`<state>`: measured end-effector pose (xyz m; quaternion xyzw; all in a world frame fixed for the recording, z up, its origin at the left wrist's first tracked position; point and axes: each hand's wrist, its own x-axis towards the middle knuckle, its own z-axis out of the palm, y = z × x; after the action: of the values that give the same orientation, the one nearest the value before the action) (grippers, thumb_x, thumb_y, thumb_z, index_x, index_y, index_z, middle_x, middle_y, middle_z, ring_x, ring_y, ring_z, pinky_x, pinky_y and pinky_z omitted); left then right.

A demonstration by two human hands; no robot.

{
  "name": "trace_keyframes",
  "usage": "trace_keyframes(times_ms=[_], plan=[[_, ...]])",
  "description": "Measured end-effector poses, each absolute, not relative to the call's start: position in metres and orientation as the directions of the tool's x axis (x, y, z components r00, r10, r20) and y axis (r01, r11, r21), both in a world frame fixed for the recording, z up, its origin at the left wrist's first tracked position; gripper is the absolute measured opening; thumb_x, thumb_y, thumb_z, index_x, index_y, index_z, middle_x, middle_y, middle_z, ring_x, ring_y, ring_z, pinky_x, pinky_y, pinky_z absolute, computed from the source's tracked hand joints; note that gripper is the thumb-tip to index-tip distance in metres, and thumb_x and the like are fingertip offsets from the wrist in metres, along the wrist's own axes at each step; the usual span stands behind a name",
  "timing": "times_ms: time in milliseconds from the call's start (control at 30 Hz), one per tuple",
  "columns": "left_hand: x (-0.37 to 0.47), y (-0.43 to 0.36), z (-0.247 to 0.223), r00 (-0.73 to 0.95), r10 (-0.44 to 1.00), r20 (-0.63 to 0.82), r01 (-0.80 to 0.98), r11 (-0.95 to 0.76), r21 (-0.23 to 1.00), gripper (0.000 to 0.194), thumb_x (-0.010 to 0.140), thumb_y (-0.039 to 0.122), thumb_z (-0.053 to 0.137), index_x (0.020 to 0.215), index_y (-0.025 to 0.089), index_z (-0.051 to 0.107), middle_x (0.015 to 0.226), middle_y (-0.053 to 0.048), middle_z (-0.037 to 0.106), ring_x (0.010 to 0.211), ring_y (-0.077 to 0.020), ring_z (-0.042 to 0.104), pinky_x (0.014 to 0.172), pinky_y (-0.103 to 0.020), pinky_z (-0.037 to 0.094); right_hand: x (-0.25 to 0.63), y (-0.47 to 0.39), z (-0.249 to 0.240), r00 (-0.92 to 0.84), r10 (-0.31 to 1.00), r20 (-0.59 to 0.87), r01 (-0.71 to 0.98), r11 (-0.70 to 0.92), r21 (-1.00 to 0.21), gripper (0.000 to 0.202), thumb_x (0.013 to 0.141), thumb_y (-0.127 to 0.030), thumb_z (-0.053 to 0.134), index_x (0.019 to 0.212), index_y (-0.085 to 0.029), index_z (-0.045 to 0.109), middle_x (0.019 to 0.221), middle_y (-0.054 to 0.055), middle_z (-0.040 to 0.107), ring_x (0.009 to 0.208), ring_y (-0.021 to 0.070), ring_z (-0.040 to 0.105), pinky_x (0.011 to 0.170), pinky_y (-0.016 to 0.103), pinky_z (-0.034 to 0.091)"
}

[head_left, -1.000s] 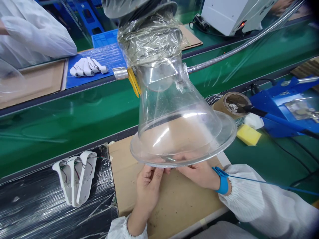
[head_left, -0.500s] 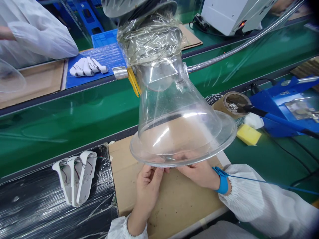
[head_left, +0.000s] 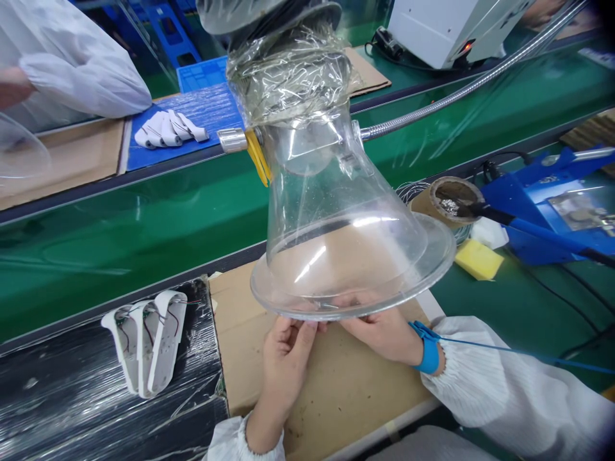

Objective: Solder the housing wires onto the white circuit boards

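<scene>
Nearest to us, our left hand (head_left: 286,358) is bending its fingers in toward the thumb, and our right hand (head_left: 387,336) is reaching in from the other side, a bright blue band (head_left: 430,349) circling its wrist. We are seeing the fingertips only dimly through clear plastic, so we cannot tell whether either hand is gripping anything; any small piece between them is staying hidden. Both hands are hovering over or resting on a flat brown cardboard sheet (head_left: 346,403); which, we cannot tell.

The thing nearest our fingers, a clear plastic bell-shaped hood (head_left: 346,256), is hanging over the sheet, its rim covering our fingertips.

Over the last second our hands are hardly shifting, which we are reading as fine work continuing on one spot.

To our left, three white plastic shells with thin wires (head_left: 144,342) are lying side by side on black film (head_left: 48,403). To our right, a yellow sponge (head_left: 479,260) is sitting on the green counter (head_left: 542,307) near a brown cardboard tube (head_left: 425,203).

Farther off, a co-worker's hand (head_left: 14,86) is lowering slightly, beside white parts (head_left: 168,130) lying on blue film (head_left: 216,105).
</scene>
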<state>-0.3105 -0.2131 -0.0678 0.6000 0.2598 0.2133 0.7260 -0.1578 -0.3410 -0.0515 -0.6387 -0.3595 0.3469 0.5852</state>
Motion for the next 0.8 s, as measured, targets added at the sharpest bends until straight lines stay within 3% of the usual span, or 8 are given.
trace_keyframes(times_ms=[167, 433, 800], plan=[[-0.3092, -0.2137, -0.0686, 0.781, 0.614, -0.114, -0.010, 0.194, 0.981, 0.015, 0.102, 0.035, 0.072, 0.104, 0.021, 0.078, 0.087, -0.003, 0.079, 0.081, -0.0133, 0.074, 0.082, -0.023, 0.061, -0.1569, -0.3406, -0.0504, 0.472, 0.881, -0.026, 0.031, -0.046, -0.998, 0.018, 0.104, -0.030, 0.064, 0.092, -0.023, 0.075, 0.087, 0.004, 0.082, 0.073, 0.0179, 0.072, 0.084, 0.037, 0.064], [-0.3097, -0.2133, -0.0665, 0.778, 0.619, -0.108, -0.019, 0.194, 0.981, 0.014, 0.103, 0.034, 0.072, 0.103, 0.021, 0.078, 0.086, -0.002, 0.079, 0.080, -0.0126, 0.074, 0.082, -0.022, 0.060, -0.1566, -0.3404, -0.0494, 0.467, 0.884, -0.022, 0.027, -0.039, -0.999, 0.017, 0.104, -0.028, 0.064, 0.093, -0.023, 0.075, 0.088, 0.004, 0.082, 0.075, 0.0177, 0.073, 0.086, 0.037, 0.064], [-0.3127, -0.2142, -0.0714, 0.779, 0.613, -0.129, 0.000, 0.206, 0.978, 0.015, 0.104, 0.034, 0.071, 0.108, 0.022, 0.077, 0.087, -0.002, 0.078, 0.082, -0.0131, 0.073, 0.084, -0.023, 0.059, -0.1595, -0.3410, -0.0522, 0.522, 0.853, 0.007, 0.059, -0.029, -0.998, 0.011, 0.100, -0.024, 0.067, 0.092, -0.022, 0.075, 0.085, 0.003, 0.082, 0.069, 0.0149, 0.071, 0.065, 0.028, 0.058]])
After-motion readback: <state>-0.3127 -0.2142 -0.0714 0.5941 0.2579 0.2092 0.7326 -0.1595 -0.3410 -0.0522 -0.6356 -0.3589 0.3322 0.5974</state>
